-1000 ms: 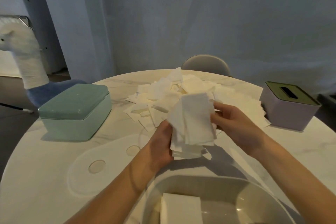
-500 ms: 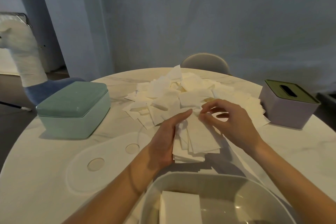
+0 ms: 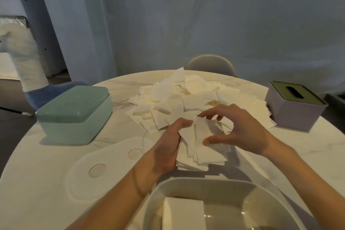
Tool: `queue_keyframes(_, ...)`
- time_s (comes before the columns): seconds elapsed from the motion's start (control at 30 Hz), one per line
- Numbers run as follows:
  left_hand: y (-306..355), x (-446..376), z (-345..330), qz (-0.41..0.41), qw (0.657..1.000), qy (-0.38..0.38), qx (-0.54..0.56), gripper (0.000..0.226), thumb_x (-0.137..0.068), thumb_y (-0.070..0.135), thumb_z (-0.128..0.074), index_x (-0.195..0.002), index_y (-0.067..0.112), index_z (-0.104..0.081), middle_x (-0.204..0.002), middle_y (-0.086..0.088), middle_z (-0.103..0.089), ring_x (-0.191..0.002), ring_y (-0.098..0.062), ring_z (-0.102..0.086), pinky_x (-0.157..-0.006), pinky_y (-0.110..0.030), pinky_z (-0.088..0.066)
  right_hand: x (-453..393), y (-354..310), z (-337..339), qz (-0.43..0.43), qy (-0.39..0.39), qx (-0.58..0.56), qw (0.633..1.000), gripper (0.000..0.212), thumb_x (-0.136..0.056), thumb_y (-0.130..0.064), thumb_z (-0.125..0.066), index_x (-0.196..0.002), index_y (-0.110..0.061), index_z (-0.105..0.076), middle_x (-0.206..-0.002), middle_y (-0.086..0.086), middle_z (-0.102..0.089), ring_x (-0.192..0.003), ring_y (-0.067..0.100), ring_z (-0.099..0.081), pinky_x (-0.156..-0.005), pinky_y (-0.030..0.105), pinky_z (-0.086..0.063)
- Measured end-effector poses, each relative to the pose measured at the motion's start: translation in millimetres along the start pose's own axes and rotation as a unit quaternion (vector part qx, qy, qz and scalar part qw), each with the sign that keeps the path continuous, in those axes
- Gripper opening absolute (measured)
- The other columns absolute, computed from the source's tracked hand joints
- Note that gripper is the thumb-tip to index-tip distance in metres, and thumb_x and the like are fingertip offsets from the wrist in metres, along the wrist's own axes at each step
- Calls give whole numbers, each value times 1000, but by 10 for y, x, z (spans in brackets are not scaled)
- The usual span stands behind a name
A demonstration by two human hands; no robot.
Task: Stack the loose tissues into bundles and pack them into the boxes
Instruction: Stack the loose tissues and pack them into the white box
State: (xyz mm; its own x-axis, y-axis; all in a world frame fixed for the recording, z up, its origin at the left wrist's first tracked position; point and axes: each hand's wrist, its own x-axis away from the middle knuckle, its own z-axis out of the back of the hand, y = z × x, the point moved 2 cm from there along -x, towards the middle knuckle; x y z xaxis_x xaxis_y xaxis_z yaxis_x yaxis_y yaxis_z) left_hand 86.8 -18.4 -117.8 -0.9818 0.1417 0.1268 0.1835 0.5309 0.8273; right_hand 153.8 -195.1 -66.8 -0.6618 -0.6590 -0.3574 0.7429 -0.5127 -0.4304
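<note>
A bundle of white tissues (image 3: pixel 203 153) lies uneven on the round table, just in front of a large loose pile of tissues (image 3: pixel 188 99). My left hand (image 3: pixel 168 147) holds the bundle's left side, fingers curled along its edge. My right hand (image 3: pixel 240 129) arches over the bundle, with thumb and fingertips pinching the top tissue. At the near edge an open grey box (image 3: pixel 248 190) holds one neat tissue stack (image 3: pixel 183 213). A closed green box (image 3: pixel 74 114) stands at the left, and a purple box (image 3: pixel 293 106) with a slotted lid at the right.
A white lid (image 3: pixel 104 170) with round marks lies flat on the marble table (image 3: pixel 37 183), left of my left arm. A chair back (image 3: pixel 210 63) rises behind the far edge. A plush animal (image 3: pixel 24 58) stands off the table to the left.
The bundle went from raised and upright between both hands to lying on the table. My right hand moved over it and now pinches the top tissue.
</note>
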Motion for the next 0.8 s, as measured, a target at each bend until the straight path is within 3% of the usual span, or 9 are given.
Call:
queue_keyframes(0.13, -12, -37, 29, 10, 999, -11, 49, 46, -98, 28, -44, -132, 7, -68, -127, -23, -63, -112, -37, -60, -98, -48, -45, -12, -8, 17, 18, 38, 7, 999, 48, -66, -76, -71, -104, -48, -69, -102, -30, -60, -102, 4, -50, -84, 29, -44)
queue_keyframes(0.27, -44, -97, 70, 34, 998, -16, 45, 56, -96, 29, -46, -149, 11, -50, -134, -21, -62, -111, -39, -62, -104, -54, -44, -19, 29, -13, -22, -8, -17, 1000, 51, -61, -72, -73, -106, -54, -57, -107, -34, -58, -99, -4, -55, -76, 9, -47)
queue_keyframes(0.4, -11, -81, 70, -6, 999, 5, 49, 50, -89, 9, -47, -137, 4, -59, -125, -24, -68, -110, -42, -64, -98, -52, -51, -16, 67, 31, -32, 20, -43, 998, 33, -71, -56, -79, -97, -49, -60, -93, -22, -67, -88, -2, -59, -71, 6, -46)
queue_keyframes(0.47, 17, -83, 71, -19, 999, 5, 51, 55, -83, 1, -51, -138, 1, -57, -125, -25, -65, -113, -42, -63, -107, -54, -47, -13, 35, 37, -30, 25, -63, 997, 19, -75, -51, -77, -89, -42, -66, -86, -20, -68, -82, 1, -61, -68, 9, -47)
queue_keyframes(0.53, 36, -76, 70, -26, 998, -11, 53, 58, -85, -3, -54, -143, 0, -52, -133, -25, -62, -118, -42, -62, -114, -59, -40, -20, 9, 30, -58, 45, -93, 993, 23, -75, -53, -74, -87, -34, -70, -88, -20, -68, -81, 6, -64, -67, 10, -50)
queue_keyframes(0.6, 37, -90, 80, -38, 998, -3, 43, 55, -90, -4, -58, -144, 1, -52, -135, -28, -62, -123, -44, -62, -111, -59, -44, -26, 12, 10, -126, 58, -122, 983, 34, -74, -54, -77, -97, -31, -67, -96, -18, -67, -86, 9, -66, -66, 12, -52)
queue_keyframes(0.7, 10, -129, 82, -61, 997, -17, 45, 55, -95, 5, -67, -148, 2, -50, -145, -31, -53, -133, -49, -52, -115, -65, -37, 2, 4, -74, -231, 24, -178, 956, 59, -66, -57, -84, -110, -29, -58, -104, -15, -63, -92, 11, -65, -69, 17, -53)
queue_keyframes(0.8, 23, -112, 34, -48, 996, 27, 74, 50, -97, 17, -65, -144, 4, -54, -141, -28, -58, -130, -46, -56, -112, -64, -40, 28, -9, -104, -263, 1, -236, 936, 51, -69, -46, -88, -109, -25, -62, -98, -5, -68, -82, 13, -68, -61, 15, -54)
